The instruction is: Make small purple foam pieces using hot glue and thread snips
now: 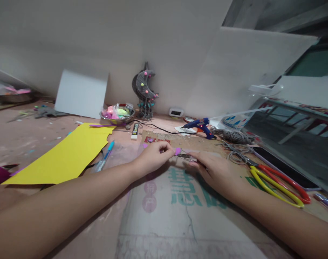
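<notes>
My left hand [156, 157] is closed in a pinch on a small purple piece of paper [178, 151] over the middle of the cardboard. Facing it from the right, my right hand [212, 169] is wrapped around small scissors [184, 156]. Their dark blades point left and meet the purple paper's lower edge; the handles are mostly hidden by my fingers. Beneath both hands lies a cardboard sheet [158, 223] with green and pink printing. Another purple scrap [145, 145] rests just behind my left hand.
A blue glue gun [200, 125] with a black cord stands behind my right hand. Red-and-yellow-handled scissors [279, 185], a phone [282, 167] and grey yarn [234, 136] lie right. Left are yellow paper [64, 154], a pen [106, 156] and a bowl [117, 118]; a grey moon ornament [145, 86] stands behind.
</notes>
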The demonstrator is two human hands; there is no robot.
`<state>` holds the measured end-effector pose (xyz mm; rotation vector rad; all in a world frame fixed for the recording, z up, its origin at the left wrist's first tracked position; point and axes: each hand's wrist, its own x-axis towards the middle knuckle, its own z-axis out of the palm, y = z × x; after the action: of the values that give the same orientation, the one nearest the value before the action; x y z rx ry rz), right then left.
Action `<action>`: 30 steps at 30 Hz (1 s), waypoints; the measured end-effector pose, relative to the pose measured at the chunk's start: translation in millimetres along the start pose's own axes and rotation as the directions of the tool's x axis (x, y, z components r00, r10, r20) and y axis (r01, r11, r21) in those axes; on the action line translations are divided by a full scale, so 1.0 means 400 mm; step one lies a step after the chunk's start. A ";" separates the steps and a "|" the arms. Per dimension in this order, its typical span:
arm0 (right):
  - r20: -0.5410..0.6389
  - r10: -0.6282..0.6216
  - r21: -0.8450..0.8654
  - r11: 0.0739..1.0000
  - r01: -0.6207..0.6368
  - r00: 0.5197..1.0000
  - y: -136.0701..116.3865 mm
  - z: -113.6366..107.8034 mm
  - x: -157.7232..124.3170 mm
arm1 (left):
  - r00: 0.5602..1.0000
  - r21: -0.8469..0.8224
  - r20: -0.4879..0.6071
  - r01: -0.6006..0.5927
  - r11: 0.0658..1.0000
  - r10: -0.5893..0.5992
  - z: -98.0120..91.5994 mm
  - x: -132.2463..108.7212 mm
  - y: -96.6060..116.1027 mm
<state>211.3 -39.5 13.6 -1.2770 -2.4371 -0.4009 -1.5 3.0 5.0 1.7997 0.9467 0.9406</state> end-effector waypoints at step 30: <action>-0.028 -0.019 -0.005 1.000 0.019 0.999 0.001 0.000 0.000 | 1.000 0.006 -0.009 -0.014 1.000 0.014 0.000 0.001 -0.006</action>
<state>211.4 -39.3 13.5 -1.2426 -2.4282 -0.4269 -1.7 4.1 2.8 1.8102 0.9443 0.9565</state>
